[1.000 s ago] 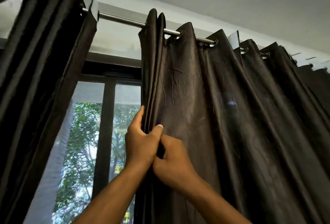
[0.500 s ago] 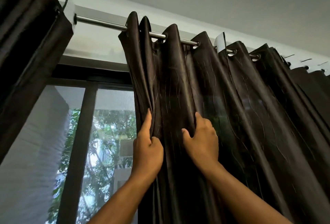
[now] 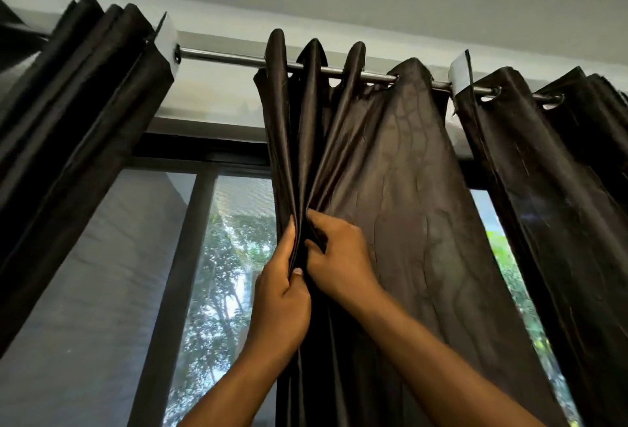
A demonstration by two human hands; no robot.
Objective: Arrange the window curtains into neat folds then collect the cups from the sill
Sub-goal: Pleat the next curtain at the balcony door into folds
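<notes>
A dark brown curtain panel [image 3: 401, 195] hangs from a metal rod [image 3: 231, 58] in the middle of the view. Its left edge is gathered into narrow pleats; its right part is still flat and wide. My left hand [image 3: 282, 304] grips the gathered pleats from the left, thumb up against the cloth. My right hand [image 3: 336, 256] pinches a further fold and holds it against the bundle. Both hands touch each other around the cloth. No sill or cups are in view.
A second dark curtain [image 3: 74, 134] hangs bunched at the left, and a third [image 3: 557, 188] at the right. Between them the window [image 3: 224, 256] with a dark frame shows trees outside. The ceiling lies close above the rod.
My right hand has moved left from the flat cloth and brought another fold to the bundle in my left hand. The panel now hangs apart from the right curtain. The camera has shifted.
</notes>
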